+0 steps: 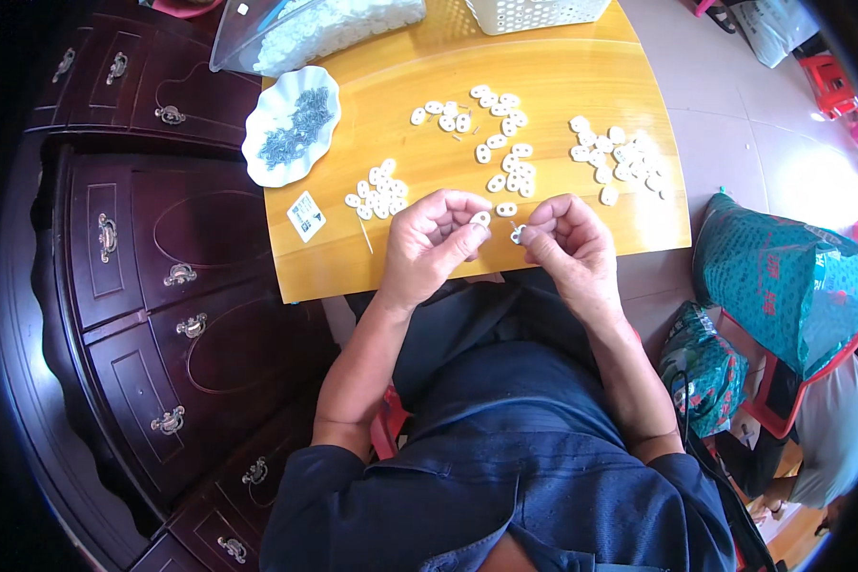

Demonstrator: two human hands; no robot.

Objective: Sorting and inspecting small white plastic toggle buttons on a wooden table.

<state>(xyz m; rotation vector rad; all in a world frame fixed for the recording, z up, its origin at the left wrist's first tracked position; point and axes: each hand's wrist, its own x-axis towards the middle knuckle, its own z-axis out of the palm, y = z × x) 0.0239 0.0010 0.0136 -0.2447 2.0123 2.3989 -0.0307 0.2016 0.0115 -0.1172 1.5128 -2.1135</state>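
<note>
My left hand (pixel 427 240) is over the near edge of the table, thumb and forefinger pinching a small white oval piece (pixel 481 218). Opposite it, my right hand (pixel 579 250) pinches a small metal nail or screw (pixel 516 230) with what seems to be another white piece; the fingertips partly hide them. The two hands are apart. Just beyond them lies a single white two-hole piece (pixel 506 209). Similar pieces form a left pile (pixel 377 194), a middle cluster (pixel 517 173) and a right pile (pixel 629 162).
A white wavy dish (pixel 259 129) of grey metal nails or screws stands at the table's (pixel 381 114) left. Behind are a clear bin (pixel 234 48) of white pieces and a white basket (pixel 534 14). Dark drawers (pixel 124 238) flank the left; teal bags (pixel 782 276) and another person (pixel 834 429) are right.
</note>
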